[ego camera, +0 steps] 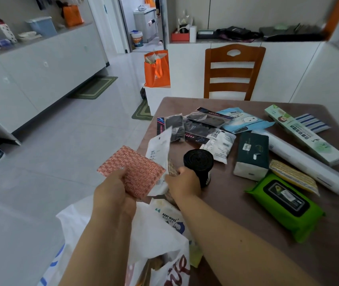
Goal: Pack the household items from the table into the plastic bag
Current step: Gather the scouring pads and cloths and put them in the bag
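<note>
Head view: left hand [114, 193] pinches a flat pink sparkly scrub pad [132, 171] above the white plastic bag [160, 234]. Right hand [183, 182] clutches a white packet [158, 153]. Both go down into the bag next, I think.

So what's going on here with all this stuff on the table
A person is packing household items into a white plastic bag at the near edge of the table. The left hand holds a pink scouring pad above the bag, while the right hand grips a white packet beside a black roll of bags. Baby wipes are already inside. A green wipes pack, tissues and other items remain on the table.
</note>
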